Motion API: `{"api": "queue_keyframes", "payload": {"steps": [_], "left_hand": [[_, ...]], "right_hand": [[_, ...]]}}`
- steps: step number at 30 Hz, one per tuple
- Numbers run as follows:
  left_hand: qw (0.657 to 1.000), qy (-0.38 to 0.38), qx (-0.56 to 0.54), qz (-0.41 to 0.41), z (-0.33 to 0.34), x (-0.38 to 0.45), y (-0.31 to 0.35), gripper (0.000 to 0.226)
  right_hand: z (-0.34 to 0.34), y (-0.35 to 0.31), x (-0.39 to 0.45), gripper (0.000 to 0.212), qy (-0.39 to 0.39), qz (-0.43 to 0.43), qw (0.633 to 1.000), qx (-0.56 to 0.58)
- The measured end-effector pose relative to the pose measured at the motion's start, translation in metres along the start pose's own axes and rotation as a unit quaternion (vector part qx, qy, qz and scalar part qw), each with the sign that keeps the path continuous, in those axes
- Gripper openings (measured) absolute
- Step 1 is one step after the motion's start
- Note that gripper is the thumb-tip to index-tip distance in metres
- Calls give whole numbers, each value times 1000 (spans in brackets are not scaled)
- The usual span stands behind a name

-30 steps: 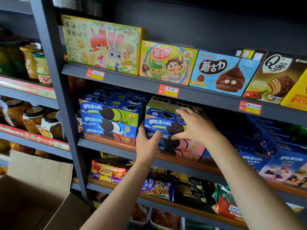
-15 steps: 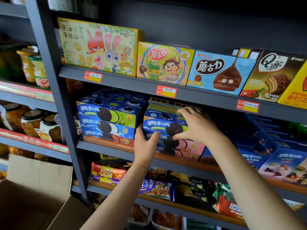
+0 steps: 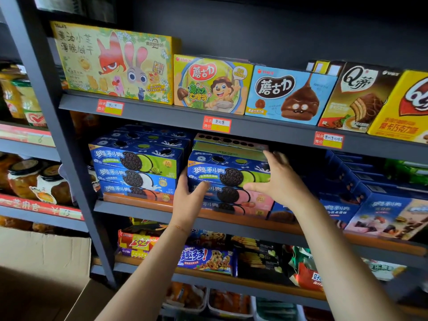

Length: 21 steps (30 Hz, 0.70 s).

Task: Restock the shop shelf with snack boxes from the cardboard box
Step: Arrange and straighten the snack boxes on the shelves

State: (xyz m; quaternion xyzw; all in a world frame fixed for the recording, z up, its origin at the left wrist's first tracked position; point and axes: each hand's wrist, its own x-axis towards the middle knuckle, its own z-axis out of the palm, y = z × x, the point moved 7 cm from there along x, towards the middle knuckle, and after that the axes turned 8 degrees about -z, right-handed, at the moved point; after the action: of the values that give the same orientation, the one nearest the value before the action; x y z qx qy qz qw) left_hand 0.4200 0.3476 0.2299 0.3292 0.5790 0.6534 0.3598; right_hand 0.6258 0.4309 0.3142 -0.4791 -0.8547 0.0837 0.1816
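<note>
A blue cookie box with a green filling picture (image 3: 228, 169) sits on top of a stack of pink-labelled cookie boxes (image 3: 240, 200) on the middle shelf (image 3: 139, 210). My left hand (image 3: 188, 196) holds the stack's left front corner, thumb across the front. My right hand (image 3: 279, 179) grips the right end of the green box, fingers over its top. Another flat box (image 3: 229, 144) lies on top, under the shelf above. A second stack of blue cookie boxes (image 3: 136, 167) stands just to the left.
An open cardboard box (image 3: 44, 274) stands at the lower left on the floor. The upper shelf holds large snack boxes (image 3: 213, 85). More blue boxes (image 3: 379, 205) lie to the right. Jars (image 3: 34, 179) fill the neighbouring rack at left. Packets (image 3: 206, 258) sit on the lower shelf.
Both hands stay on the middle stack and have barely shifted; the right hand's fingers slid slightly along the top box. The view tilted a little.
</note>
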Motion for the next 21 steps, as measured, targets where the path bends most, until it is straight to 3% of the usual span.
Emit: {"api": "queue_keyframes", "payload": {"steps": [3, 8, 21], "left_hand": [[1000, -6, 3, 6, -1, 1, 0, 46], [1000, -13, 11, 6, -1, -1, 1, 65], [1000, -24, 1, 19, 1, 3, 4, 74]], "right_hand": [[0, 0, 1, 111, 6, -10, 1000, 7], [-2, -1, 1, 109, 20, -17, 999, 22], [-3, 0, -7, 116, 40, 13, 995, 89]]}}
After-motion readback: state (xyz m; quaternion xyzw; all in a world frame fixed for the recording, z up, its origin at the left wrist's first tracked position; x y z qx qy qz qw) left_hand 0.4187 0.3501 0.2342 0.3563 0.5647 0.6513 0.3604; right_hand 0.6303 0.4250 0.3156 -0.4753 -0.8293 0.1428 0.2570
